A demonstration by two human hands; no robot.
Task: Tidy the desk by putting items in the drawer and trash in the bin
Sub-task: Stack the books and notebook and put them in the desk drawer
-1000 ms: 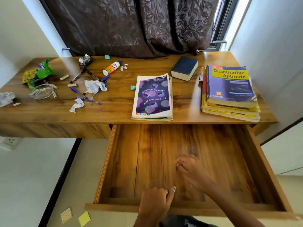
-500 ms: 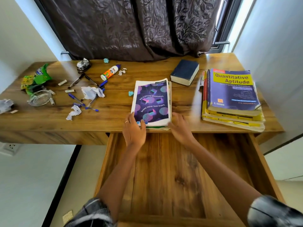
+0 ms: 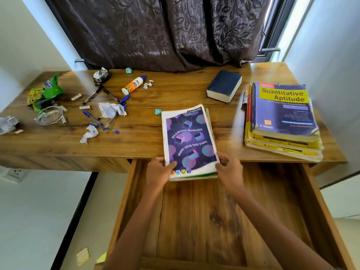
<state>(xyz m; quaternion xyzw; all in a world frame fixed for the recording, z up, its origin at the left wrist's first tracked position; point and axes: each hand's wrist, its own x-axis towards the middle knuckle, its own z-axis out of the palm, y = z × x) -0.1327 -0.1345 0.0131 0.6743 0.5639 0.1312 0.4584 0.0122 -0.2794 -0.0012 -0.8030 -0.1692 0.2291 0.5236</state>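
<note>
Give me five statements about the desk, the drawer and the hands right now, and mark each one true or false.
1. Both hands grip the near end of the purple notebook. True: the left hand and right hand hold its near corners.
2. The drawer is closed. False: it is pulled out, open below the desk edge.
3. The glue bottle stands upright. False: it lies on its side.
4. The Quantitative Aptitude book tops a stack at the desk's right end. True.
5. The dark blue book lies in the drawer. False: it lies on the desk, near the curtain.
</note>
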